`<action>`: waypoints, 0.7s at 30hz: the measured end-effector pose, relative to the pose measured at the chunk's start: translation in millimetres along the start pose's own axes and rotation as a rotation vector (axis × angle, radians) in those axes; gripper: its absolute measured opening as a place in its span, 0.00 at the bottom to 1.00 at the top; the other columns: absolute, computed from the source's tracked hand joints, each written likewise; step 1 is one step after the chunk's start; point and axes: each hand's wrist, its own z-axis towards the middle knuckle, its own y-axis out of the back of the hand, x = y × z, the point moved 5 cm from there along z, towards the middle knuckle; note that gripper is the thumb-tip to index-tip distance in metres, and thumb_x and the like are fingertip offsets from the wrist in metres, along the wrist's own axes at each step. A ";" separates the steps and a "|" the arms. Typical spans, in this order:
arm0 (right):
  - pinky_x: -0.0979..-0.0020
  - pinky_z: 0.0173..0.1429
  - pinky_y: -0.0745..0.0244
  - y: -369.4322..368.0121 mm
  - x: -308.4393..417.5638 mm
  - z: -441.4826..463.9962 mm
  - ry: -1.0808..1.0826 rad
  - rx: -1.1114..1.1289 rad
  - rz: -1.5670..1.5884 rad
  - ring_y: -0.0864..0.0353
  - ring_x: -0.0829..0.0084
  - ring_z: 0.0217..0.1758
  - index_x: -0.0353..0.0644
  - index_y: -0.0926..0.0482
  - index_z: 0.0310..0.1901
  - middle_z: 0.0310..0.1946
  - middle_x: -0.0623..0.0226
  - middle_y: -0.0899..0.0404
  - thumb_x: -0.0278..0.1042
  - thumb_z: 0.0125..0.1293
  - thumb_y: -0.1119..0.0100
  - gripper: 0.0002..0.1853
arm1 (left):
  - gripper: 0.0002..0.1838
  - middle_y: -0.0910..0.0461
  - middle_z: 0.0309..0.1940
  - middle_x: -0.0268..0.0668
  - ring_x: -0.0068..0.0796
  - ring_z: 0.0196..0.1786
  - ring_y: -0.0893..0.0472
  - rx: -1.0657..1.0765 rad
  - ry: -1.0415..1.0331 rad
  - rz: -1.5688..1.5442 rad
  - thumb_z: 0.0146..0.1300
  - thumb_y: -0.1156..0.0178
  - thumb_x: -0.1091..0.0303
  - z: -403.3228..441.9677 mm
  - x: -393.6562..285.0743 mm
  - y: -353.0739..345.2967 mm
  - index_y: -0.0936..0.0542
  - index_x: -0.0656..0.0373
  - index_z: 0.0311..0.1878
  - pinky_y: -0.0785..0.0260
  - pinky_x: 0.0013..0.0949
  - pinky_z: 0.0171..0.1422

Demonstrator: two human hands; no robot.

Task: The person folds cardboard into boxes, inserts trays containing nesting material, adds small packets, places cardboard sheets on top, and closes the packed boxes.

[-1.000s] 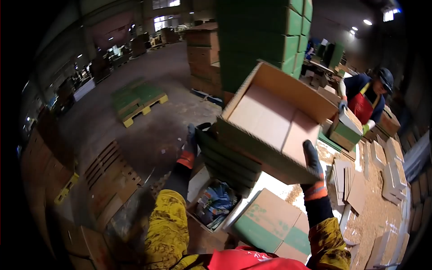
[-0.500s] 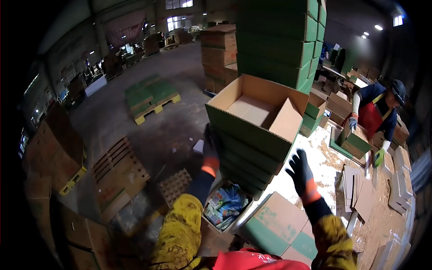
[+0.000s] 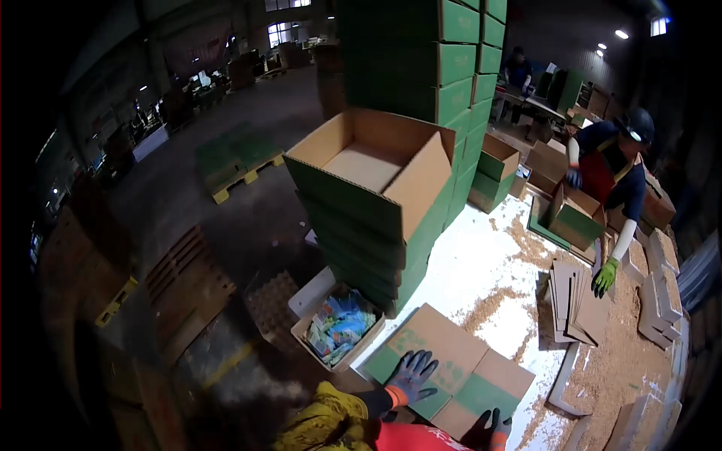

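Observation:
My left hand (image 3: 412, 376), in a grey glove with an orange cuff, lies with spread fingers on a closed brown-and-green cardboard box (image 3: 455, 349). Over by the same box's near right edge is my right hand (image 3: 494, 430), gloved alike, partly in shadow, its visible fingers apart. Whether it touches the cardboard I cannot tell. Beyond the box stands a tall stack of nested green cartons (image 3: 361, 225), the top one open and showing its brown inside. To the left of my left hand, a small carton (image 3: 357, 359) holds blue-and-green printed packets.
A co-worker (image 3: 613, 165) handles an open box (image 3: 575, 218) on the right, one green-gloved hand near flat cardboard sheets (image 3: 575, 301). Wood-shavings-like material covers parts of the bright table (image 3: 466, 255). Green boxes (image 3: 459, 64) tower behind; pallets (image 3: 188, 278) lie on the floor at left.
Both my hands have come away from the sides of the nested carton stack and down to the closed box near me. My view has shifted right. The co-worker's green glove moved to the cardboard sheets.

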 end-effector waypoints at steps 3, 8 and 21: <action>0.73 0.50 0.32 4.4 39.7 -19.1 0.118 0.008 0.063 0.29 0.75 0.45 0.32 0.29 0.51 0.43 0.64 0.25 0.35 0.64 0.41 0.19 | 0.44 0.48 0.70 0.51 0.54 0.72 0.49 0.042 0.027 0.018 0.59 0.52 0.36 6.5 0.9 -6.7 0.44 0.57 0.71 0.64 0.55 0.74; 0.77 0.44 0.31 9.9 167.7 -57.5 0.382 0.085 0.125 0.27 0.79 0.39 0.34 0.23 0.44 0.37 0.68 0.22 0.33 0.64 0.41 0.12 | 0.51 0.50 0.71 0.53 0.61 0.72 0.52 -0.614 0.057 0.036 0.53 0.43 0.37 54.0 -16.0 123.2 0.46 0.64 0.71 0.62 0.60 0.73; 0.45 0.75 0.63 -93.2 324.7 -185.1 1.292 0.074 -0.983 0.52 0.48 0.74 0.45 0.39 0.68 0.69 0.50 0.44 0.43 0.52 0.32 0.42 | 0.18 0.16 0.40 0.33 0.21 0.36 0.21 0.911 -0.050 -0.631 0.63 0.43 0.58 80.3 -58.3 197.4 0.20 0.50 0.54 0.29 0.27 0.42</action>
